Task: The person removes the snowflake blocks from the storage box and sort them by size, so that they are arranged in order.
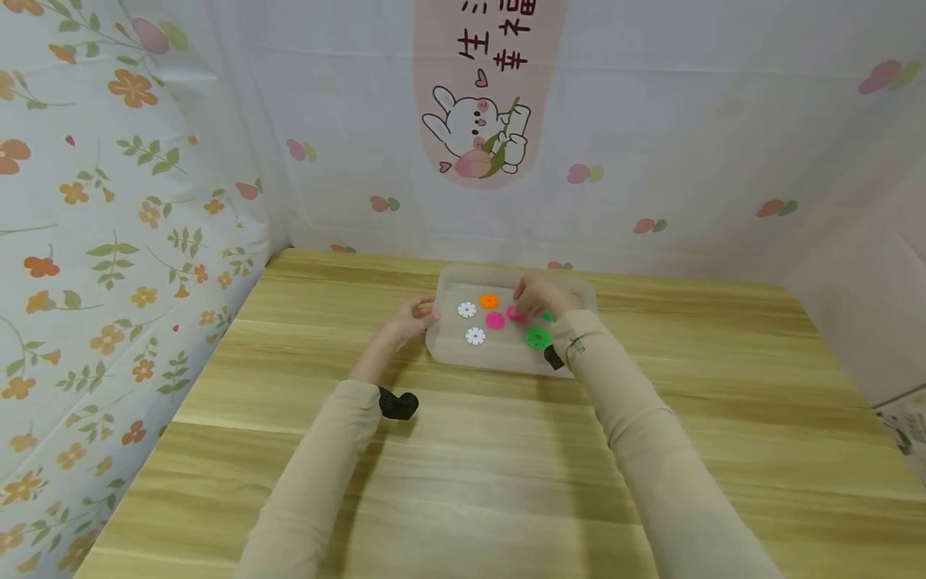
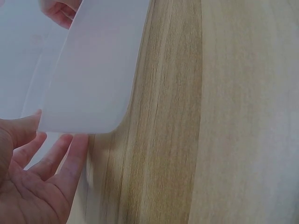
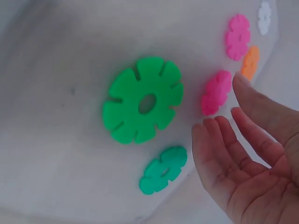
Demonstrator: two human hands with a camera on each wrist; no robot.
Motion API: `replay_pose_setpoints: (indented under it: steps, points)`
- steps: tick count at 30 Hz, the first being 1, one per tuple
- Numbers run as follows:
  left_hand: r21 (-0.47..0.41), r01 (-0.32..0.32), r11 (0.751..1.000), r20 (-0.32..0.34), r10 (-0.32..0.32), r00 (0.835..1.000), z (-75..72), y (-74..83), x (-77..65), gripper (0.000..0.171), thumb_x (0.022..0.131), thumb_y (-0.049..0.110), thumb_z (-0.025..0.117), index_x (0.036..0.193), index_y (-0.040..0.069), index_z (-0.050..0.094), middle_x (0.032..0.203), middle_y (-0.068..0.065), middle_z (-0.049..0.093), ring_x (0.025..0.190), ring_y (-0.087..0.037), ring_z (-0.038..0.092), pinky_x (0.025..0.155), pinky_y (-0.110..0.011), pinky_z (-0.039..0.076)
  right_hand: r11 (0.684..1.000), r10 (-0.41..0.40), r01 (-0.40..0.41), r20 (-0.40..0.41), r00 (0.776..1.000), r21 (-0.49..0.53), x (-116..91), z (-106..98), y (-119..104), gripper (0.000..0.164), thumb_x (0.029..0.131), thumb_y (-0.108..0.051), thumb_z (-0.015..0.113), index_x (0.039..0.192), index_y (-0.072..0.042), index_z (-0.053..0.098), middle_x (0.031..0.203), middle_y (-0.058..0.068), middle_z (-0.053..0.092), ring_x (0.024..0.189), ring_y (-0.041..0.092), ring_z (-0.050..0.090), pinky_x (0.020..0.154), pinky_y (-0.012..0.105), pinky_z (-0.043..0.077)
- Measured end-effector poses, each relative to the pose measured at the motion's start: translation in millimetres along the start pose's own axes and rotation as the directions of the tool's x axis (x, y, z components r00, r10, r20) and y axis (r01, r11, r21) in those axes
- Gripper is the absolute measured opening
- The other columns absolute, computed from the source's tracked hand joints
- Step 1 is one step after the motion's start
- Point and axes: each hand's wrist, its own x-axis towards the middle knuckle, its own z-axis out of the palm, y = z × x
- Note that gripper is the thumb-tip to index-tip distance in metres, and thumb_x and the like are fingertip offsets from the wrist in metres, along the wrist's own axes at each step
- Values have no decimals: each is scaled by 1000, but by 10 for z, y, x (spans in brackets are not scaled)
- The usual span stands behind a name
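A translucent white plastic box (image 1: pixel 444 346) holds several flower-shaped notched discs. My left hand (image 1: pixel 407 323) is at the box's left side; in the left wrist view its thumb is over the rim (image 2: pixel 84 130) and its fingers (image 2: pixel 72 163) are against the outside. Inside the box, my right hand (image 1: pixel 542 295) reaches down by a pink disc (image 3: pixel 217 93), thumb and fingers apart, with the disc just beyond the fingertips. A green disc (image 3: pixel 145 102) and a teal disc (image 3: pixel 163 170) lie beside that hand. Further left are another pink disc (image 1: pixel 495 320), an orange disc (image 1: pixel 489 301) and two white discs (image 1: pixel 474 336).
The box stands near the back of a wood-grain table (image 1: pixel 463 482). Behind it hangs a white printed cloth (image 1: pixel 362 121), and a floral cloth (image 1: pixel 130 241) hangs along the left. Each wrist bears a black device (image 1: pixel 398 404).
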Motion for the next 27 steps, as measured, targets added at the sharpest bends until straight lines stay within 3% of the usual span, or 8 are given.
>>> replay_pose_setpoints:
  steps: [4,6,13,17,20,21,25,27]
  points:
    - [21,39,999,-2,-39,999,178,421,-402,53,91,14,56,140,11,35,138,-21,43,119,-30,50,92,-41,48,999,20,-20,-5,1000,-45,-14,53,16,30,80,-4,63,109,-4,57,116,10,55,105,27,46,94,40,42]
    - [43,57,997,-10,-57,998,207,423,-398,53,92,14,55,140,10,34,139,-23,40,121,-32,49,93,-42,48,999,14,-15,-11,1000,-51,8,80,31,28,79,-2,63,107,-2,58,112,11,55,104,27,46,94,40,42]
    - [21,-9,1000,-14,10,1000,-6,-293,261,58,78,35,70,131,25,46,129,-17,52,102,-21,60,75,-35,54,998,-49,47,-53,997,-30,46,112,52,25,79,4,59,104,4,56,102,14,57,95,26,51,89,35,46]
    - [71,35,997,-37,-32,999,-41,-342,353,56,87,26,62,138,19,39,136,-21,44,114,-27,55,83,-39,53,997,-74,74,-46,996,16,38,98,42,26,80,6,56,106,4,54,104,16,56,93,26,51,85,33,46]
    - [80,54,995,-47,-50,998,-60,-361,378,59,83,34,65,136,24,40,137,-21,43,114,-26,54,82,-38,53,998,-63,63,-35,997,4,149,89,61,25,78,8,57,103,4,59,105,17,58,92,27,53,84,34,49]
    - [67,38,997,-46,-35,998,-85,-442,439,61,78,39,68,133,27,43,135,-20,46,110,-24,56,77,-36,54,997,-76,77,-25,997,6,193,87,89,25,78,9,57,102,4,60,105,17,60,91,26,54,83,33,49]
    - [41,40,998,-37,-39,999,-92,-426,430,61,78,39,68,133,28,43,136,-19,46,112,-25,56,79,-36,54,983,-183,183,11,983,13,915,110,477,17,73,7,63,85,-3,68,86,12,64,71,21,60,65,29,54]
    - [42,62,997,-33,-60,998,-76,-383,414,61,84,33,65,138,25,38,139,-18,42,115,-26,54,83,-39,53,977,-211,210,21,977,21,946,92,510,13,75,5,65,84,-4,68,83,10,64,67,18,61,61,28,54]
